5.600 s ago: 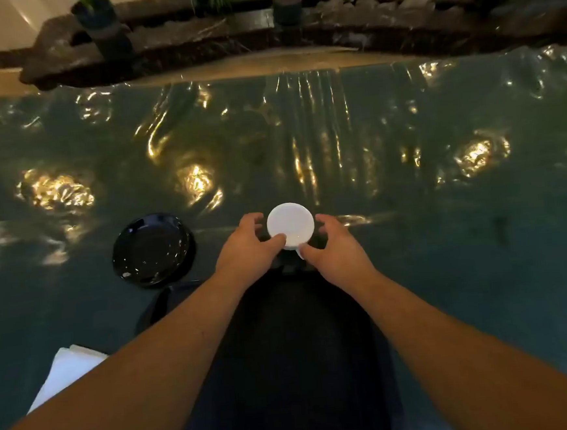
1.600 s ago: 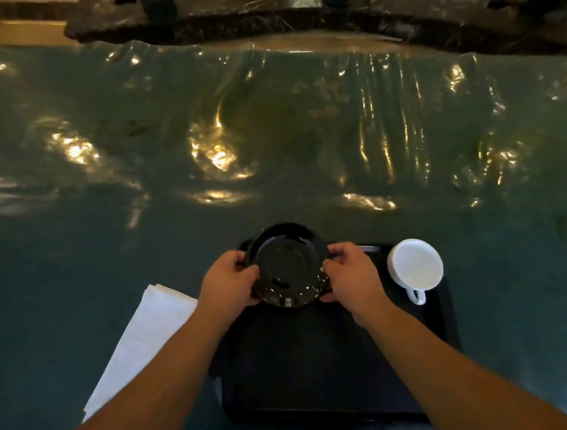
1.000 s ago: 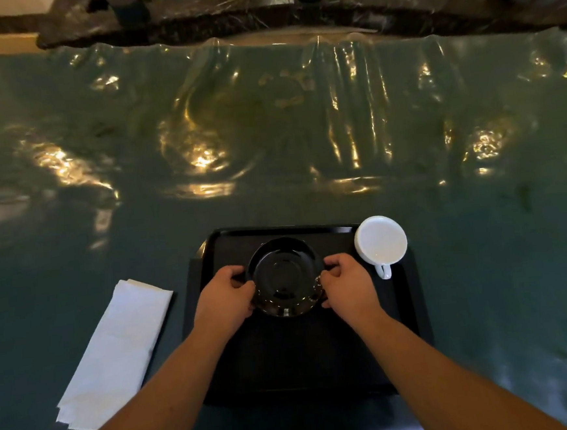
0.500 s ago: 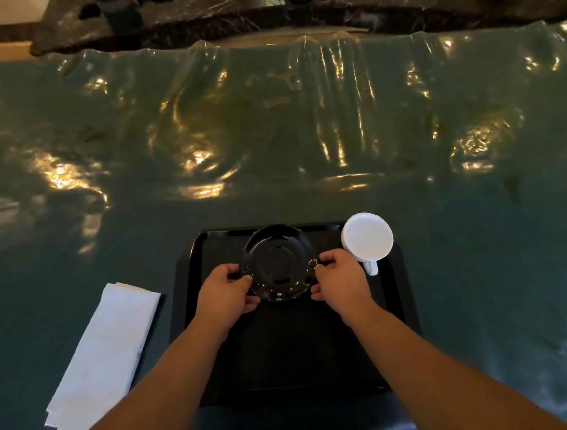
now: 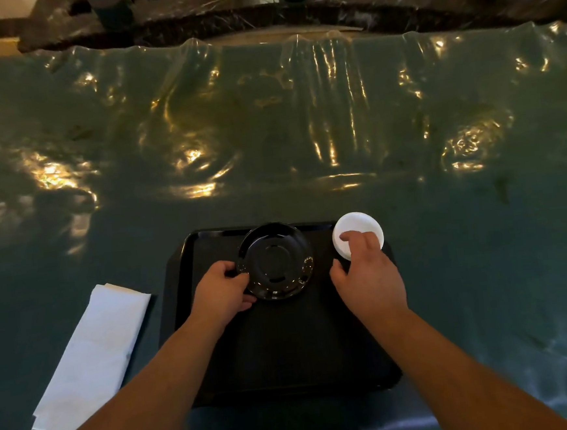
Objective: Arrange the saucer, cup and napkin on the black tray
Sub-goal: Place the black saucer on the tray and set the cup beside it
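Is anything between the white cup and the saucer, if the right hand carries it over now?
Nothing visible. The cup stands at the tray's far right corner, the right hand reaching over it. The saucer is empty; only bare tray separates them. The left hand holds the saucer's opposite, left rim.

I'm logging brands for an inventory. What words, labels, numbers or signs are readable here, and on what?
None can be read.
The black saucer, white cup, white napkin and black tray show no print or marks.
The glints on the table cover are reflections, not text.
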A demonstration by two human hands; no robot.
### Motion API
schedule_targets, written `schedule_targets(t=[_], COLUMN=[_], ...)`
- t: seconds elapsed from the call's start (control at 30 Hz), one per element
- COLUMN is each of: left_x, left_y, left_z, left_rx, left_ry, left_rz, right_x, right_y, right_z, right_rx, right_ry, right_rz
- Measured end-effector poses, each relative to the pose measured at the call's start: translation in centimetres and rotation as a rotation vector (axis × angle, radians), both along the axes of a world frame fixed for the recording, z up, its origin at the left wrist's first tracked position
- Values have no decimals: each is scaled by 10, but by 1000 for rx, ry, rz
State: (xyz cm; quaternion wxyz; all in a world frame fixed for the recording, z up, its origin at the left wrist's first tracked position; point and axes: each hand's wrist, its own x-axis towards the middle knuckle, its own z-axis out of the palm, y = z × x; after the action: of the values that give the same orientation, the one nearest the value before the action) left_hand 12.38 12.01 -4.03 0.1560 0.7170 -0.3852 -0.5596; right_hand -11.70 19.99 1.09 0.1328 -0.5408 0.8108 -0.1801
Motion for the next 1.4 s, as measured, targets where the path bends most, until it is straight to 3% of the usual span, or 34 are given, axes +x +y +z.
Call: schedule_targets(t=[0.17,1.17,1.4], left_x=[-2,-6,-4], left_y=[0,-1,0], left_z=[0,-3,2], left_rx=[4,18,11], left_ry=[39,44,26], left_rz=[25,32,21], right_x=[-8,-14,10], right_y=[-12,-14,-10], right_z=[2,4,14], right_rx=[104,124,-140], right_ry=[104,128,30], right_rz=[38,16,96])
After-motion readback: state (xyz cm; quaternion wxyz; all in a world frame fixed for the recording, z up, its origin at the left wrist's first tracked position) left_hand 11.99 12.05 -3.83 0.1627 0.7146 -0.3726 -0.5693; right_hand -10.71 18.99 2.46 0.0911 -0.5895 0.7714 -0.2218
